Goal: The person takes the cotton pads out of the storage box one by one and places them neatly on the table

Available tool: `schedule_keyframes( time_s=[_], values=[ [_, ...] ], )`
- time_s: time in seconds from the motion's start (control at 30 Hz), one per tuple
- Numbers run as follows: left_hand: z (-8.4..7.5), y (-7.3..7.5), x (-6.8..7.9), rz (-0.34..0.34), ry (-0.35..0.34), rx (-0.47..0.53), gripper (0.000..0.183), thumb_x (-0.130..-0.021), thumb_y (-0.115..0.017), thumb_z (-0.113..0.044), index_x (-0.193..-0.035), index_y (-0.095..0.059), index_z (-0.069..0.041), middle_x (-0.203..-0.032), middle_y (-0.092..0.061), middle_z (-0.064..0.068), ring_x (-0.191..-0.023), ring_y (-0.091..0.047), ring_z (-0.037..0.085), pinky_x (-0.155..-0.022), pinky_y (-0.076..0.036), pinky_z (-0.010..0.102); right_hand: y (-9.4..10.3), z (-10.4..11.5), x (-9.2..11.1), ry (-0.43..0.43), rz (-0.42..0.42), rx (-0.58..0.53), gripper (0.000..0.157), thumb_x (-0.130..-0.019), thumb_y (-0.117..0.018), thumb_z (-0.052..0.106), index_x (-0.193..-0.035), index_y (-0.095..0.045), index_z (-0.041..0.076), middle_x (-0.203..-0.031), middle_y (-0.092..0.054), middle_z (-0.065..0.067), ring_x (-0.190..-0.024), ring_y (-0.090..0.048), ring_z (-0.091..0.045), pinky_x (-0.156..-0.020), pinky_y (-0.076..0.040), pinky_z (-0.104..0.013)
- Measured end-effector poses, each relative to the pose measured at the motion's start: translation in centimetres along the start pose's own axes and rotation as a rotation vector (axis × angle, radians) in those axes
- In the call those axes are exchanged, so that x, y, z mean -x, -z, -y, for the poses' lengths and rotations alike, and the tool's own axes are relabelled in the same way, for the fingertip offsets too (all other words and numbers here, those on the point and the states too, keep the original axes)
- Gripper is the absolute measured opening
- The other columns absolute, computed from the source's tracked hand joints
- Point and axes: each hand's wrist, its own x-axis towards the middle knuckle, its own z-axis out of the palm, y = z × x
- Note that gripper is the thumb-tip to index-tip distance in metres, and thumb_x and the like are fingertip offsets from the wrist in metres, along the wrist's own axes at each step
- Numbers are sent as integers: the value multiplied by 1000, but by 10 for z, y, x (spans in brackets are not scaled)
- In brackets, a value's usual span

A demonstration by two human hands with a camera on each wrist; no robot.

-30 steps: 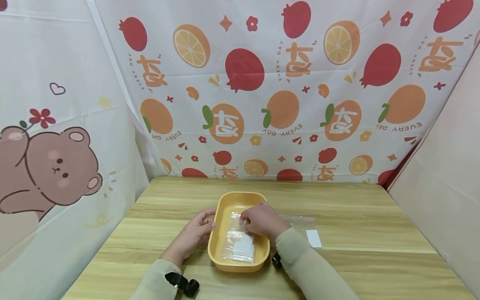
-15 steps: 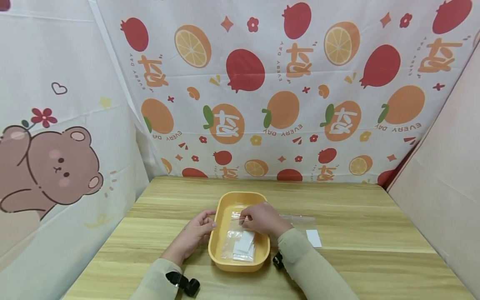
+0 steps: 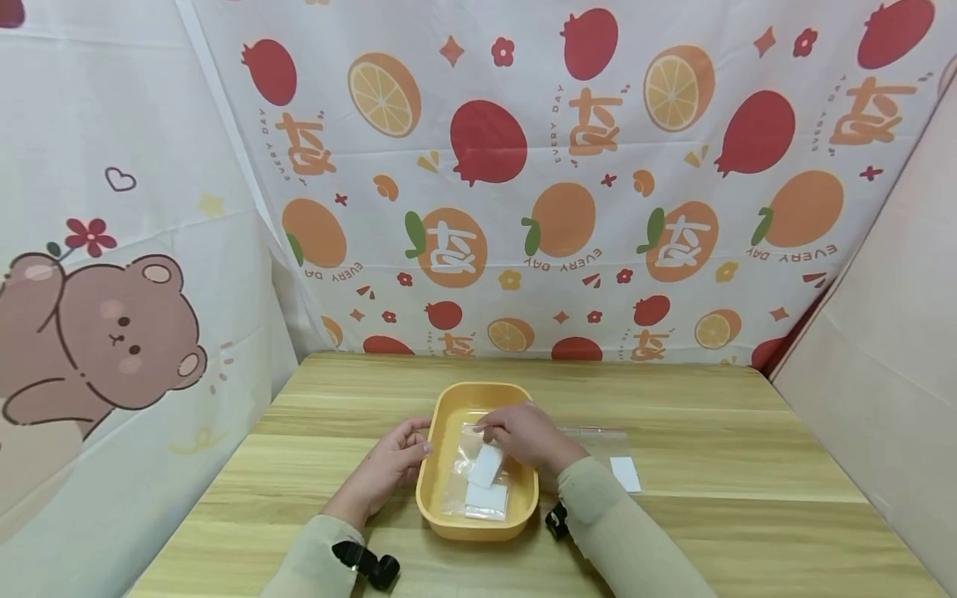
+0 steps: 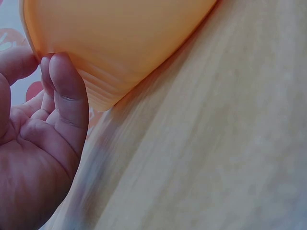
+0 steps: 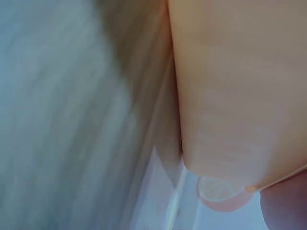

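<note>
A yellow tray (image 3: 441, 465) stands on the table, holding clear plastic bags (image 3: 458, 486) with white labels (image 3: 487, 502). My left hand (image 3: 392, 461) is at the tray's left side. In the left wrist view, thumb and fingertips touch the outside of the tray wall (image 4: 120, 38), not curled over the rim. Reaching over the right rim, my right hand (image 3: 523, 436) pinches the upper edge of a clear bag inside the tray. Its fingertips are partly hidden behind the knuckles. The right wrist view shows mostly the tray's outer wall (image 5: 230, 96), with a bit of the hand at lower right.
Another clear bag (image 3: 598, 444) with a white label (image 3: 625, 474) lies flat on the wooden table (image 3: 718, 465), right of the tray and partly behind the right forearm. A fruit-print cloth (image 3: 508, 232) hangs behind the table; pale cloths hang at both sides.
Inside the tray, the right fingertips have shifted slightly up and away, and the upper white label has moved up with the pinched bag. My left hand stays at the tray's side.
</note>
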Motion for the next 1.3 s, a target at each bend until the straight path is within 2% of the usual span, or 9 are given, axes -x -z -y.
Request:
schedule_keyframes(
  time_s=[0.1,0.23,0.33,0.53,0.63,0.93,1.17,1.3],
  values=[
    [2,1,0,-9,8,-6,59,-101,-57,-9,-152,-30,5,-102,-55,12,-89,-62,19,-76,-58,34,2,0,0,6,5,-43,26,-106,-53,20,-121,-74,22,-111,-72,14,-106,-64,-7,-101,-48,-37],
    [6,3,-1,-22,18,-12,57,-101,-56,-9,-151,-32,3,-103,-55,14,-89,-62,20,-75,-58,34,8,0,4,-4,-8,-171,37,-108,-44,13,-140,-62,17,-119,-71,8,-109,-65,-13,-102,-48,-40],
    [8,5,-1,-24,22,-11,55,-102,-55,-8,-151,-33,2,-103,-55,15,-89,-62,20,-76,-58,34,15,-2,7,-1,-32,-293,42,-107,-39,9,-143,-59,16,-126,-68,9,-113,-64,-15,-103,-46,-42],
    [7,5,-2,-27,22,-12,55,-102,-55,-7,-152,-32,2,-104,-54,16,-90,-62,20,-76,-58,34,39,-8,20,-5,-19,-658,38,-109,-40,14,-142,-60,10,-137,-63,1,-124,-59,-19,-100,-50,-37],
    [6,6,-1,-26,19,-16,55,-102,-55,-7,-151,-32,2,-104,-55,16,-90,-62,20,-76,-58,34,49,-14,29,-15,-26,-739,37,-110,-42,19,-142,-60,12,-135,-64,-1,-123,-60,-20,-97,-52,-36],
    [7,7,-3,-14,6,-13,57,-102,-56,-9,-152,-32,3,-104,-55,16,-90,-62,21,-76,-58,35,71,-35,54,-60,-32,-784,39,-109,-46,24,-144,-56,13,-130,-67,-3,-115,-65,-24,-91,-55,-36],
    [5,5,-4,-11,3,-12,55,-102,-56,-10,-151,-33,2,-103,-56,14,-89,-62,20,-75,-58,35,83,-56,79,-98,-27,-726,39,-108,-48,25,-145,-57,12,-129,-68,-5,-113,-66,-24,-90,-56,-35],
    [5,3,-4,-4,10,-20,56,-102,-57,-10,-151,-34,2,-102,-56,13,-89,-62,21,-75,-58,35,90,-73,98,-117,-17,-734,40,-108,-49,24,-144,-56,9,-129,-68,-9,-113,-66,-24,-89,-56,-35]
  ],
)
